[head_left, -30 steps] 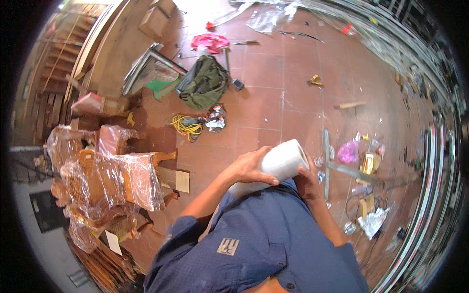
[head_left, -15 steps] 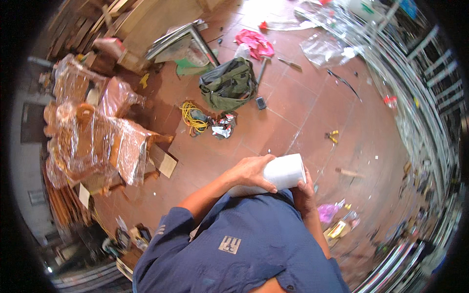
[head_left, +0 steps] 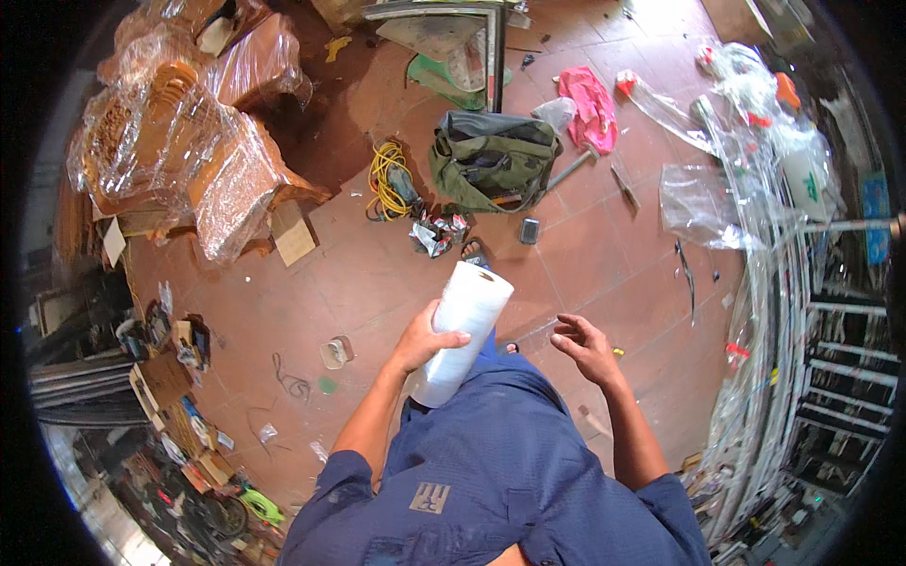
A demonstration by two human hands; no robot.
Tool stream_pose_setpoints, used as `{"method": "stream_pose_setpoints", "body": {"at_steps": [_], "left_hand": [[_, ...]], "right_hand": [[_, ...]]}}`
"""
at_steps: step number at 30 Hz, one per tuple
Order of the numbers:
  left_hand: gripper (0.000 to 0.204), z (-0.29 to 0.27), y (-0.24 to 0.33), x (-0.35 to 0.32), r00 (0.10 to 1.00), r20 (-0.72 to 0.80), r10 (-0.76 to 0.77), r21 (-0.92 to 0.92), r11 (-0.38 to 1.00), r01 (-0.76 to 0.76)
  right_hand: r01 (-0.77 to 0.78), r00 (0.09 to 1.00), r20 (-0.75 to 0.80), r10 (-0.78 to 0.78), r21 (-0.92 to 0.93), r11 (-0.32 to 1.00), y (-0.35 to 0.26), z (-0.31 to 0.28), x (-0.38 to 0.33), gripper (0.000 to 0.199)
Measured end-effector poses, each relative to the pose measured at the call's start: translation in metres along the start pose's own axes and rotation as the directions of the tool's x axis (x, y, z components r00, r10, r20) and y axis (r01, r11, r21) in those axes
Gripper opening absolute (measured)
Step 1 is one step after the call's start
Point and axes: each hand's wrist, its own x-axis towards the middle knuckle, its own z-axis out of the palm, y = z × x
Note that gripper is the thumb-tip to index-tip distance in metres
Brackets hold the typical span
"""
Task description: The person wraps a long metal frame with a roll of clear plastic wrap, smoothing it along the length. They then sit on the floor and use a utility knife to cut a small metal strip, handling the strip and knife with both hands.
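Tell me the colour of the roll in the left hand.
White. The roll in the left hand shows best in the head view.

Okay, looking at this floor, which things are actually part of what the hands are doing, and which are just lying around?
In hand:
white roll, gripped by the left hand
right hand, open and empty beside it

Lying about:
green bag
yellow cord
pink cloth
wrapped chairs

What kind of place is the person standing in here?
Probably a workshop or storage area. On the tiled floor lie an open green tool bag and a coiled yellow cable; plastic-wrapped wooden furniture stands at the left. The left hand holds a white roll.
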Motion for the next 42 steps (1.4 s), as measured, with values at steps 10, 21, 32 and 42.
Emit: {"method": "stream_pose_setpoints", "body": {"at_steps": [10,21,32,42], "left_hand": [[0.084,-0.01,-0.048,0.168,0.923,-0.21,-0.324,-0.612,0.779,0.134],[0.076,0.067,-0.177,0.24,0.778,-0.089,-0.622,-0.93,0.332,0.159],[0.083,0.135,-0.215,0.273,0.671,-0.02,-0.741,-0.958,0.206,0.199],[0.088,0.144,-0.207,0.294,0.622,0.007,-0.783,-0.945,0.199,0.26]], "right_hand": [[-0.121,0.978,0.088,0.187,-0.486,0.866,-0.031,-0.079,0.213,0.063],[0.21,0.949,0.305,0.073,-0.789,0.577,0.048,-0.088,0.579,0.061],[0.436,0.888,0.439,-0.137,-0.898,-0.052,0.147,-0.009,0.815,0.037],[0.367,0.915,0.393,-0.091,-0.716,0.594,0.202,0.006,0.703,0.015]]}}
